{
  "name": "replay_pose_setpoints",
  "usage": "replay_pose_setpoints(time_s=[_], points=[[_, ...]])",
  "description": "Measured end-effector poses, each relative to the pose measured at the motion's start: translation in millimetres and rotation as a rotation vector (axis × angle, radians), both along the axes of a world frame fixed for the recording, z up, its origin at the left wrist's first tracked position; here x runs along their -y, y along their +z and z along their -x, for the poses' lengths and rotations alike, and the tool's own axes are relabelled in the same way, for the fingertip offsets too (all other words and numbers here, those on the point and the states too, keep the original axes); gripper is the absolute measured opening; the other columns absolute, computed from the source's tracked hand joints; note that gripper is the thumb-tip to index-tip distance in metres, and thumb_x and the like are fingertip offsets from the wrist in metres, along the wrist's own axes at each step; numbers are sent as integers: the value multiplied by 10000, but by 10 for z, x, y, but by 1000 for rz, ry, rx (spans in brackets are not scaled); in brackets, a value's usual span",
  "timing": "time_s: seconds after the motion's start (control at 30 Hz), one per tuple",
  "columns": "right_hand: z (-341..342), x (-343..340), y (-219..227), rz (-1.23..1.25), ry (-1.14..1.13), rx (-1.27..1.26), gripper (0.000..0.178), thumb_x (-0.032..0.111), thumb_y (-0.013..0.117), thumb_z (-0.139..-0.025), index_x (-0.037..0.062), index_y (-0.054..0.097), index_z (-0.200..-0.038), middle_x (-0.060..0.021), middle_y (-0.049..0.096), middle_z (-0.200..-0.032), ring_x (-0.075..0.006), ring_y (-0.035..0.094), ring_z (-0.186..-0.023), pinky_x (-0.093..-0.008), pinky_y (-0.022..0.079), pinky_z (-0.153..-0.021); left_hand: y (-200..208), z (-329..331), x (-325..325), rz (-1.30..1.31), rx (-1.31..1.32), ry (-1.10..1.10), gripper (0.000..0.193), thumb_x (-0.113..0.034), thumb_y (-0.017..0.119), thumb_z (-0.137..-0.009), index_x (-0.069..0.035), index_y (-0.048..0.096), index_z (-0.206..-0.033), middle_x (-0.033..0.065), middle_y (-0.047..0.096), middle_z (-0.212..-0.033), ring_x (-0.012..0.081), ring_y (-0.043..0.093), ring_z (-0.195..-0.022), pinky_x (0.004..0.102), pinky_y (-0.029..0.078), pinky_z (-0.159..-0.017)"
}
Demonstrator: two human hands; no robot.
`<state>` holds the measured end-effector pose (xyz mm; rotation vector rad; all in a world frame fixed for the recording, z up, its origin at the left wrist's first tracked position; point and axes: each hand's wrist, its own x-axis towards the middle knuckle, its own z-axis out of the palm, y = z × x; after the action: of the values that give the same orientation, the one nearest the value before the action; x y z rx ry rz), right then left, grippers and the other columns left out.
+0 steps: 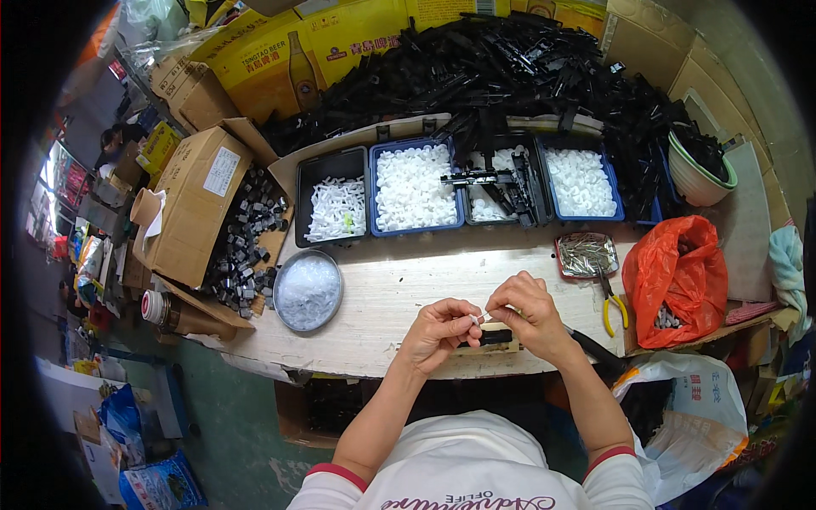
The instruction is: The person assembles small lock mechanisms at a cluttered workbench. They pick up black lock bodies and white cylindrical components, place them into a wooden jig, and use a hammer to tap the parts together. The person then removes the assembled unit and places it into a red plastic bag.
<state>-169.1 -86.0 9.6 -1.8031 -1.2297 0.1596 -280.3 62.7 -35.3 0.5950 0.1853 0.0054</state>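
Over the front edge of the table, my left hand [440, 335] and my right hand [529, 316] meet, fingertips almost touching. The left fingers pinch a small white plastic part [475, 320]. My right thumb and fingers are closed at its other side on a thin, pale piece too small to name. Just beneath the hands lies a black bar-shaped piece [495, 337] beside a strip of light wood, partly covered by the fingers. Trays of white plastic parts stand beyond: a black tray [303, 223], a blue tray [416, 229] and another blue tray [586, 217].
Black plastic parts [476, 76] are heaped at the back, some lying over a middle tray. A round metal dish [308, 327] of clear bits stands left. To the right are a box of metal pins [586, 255], yellow-handled pliers [614, 314] and a red bag [676, 280].
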Motion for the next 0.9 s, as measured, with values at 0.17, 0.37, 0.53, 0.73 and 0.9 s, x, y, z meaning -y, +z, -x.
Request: replay_pose_setpoints(time_s=[0.17,0.37,0.53,0.73,0.9], points=[[-16,-23,19,26,90,-14,67,48,621,-723,97,579,-741,21,533,-740,-148,462,-757,-296,278,-722,52,44,2,-60,80,-2,100,42,588,-772,10,610,-864,118,595,-824,177,625,-707,278,557,-599],[5,-35,129,92,191,80,70,50,624,-720,95,583,-753,21,525,-734,-150,459,-758,-297,272,-728,97,120,16,-176,119,20,83,54,577,-778,21,610,-846,117,570,-836,187,622,-717,283,561,-614],[96,-44,117,55,172,129,72,65,625,-719,93,595,-779,12,533,-741,-159,470,-746,-305,275,-700,125,182,32,-340,116,91,93,67,574,-770,27,611,-846,118,562,-823,198,618,-708,296,560,-612],[301,-41,-132,-59,-6,3,105,60,625,-726,85,619,-829,-5,573,-759,-172,499,-727,-311,294,-683,85,247,99,-708,136,270,107,67,540,-797,35,604,-878,107,569,-857,188,620,-749,279,560,-660],[426,-17,-191,-44,-59,89,93,71,640,-719,81,614,-807,-6,574,-718,-169,505,-699,-313,299,-679,15,298,156,-1151,188,442,126,75,547,-781,21,599,-882,110,582,-894,193,608,-759,267,519,-668]])
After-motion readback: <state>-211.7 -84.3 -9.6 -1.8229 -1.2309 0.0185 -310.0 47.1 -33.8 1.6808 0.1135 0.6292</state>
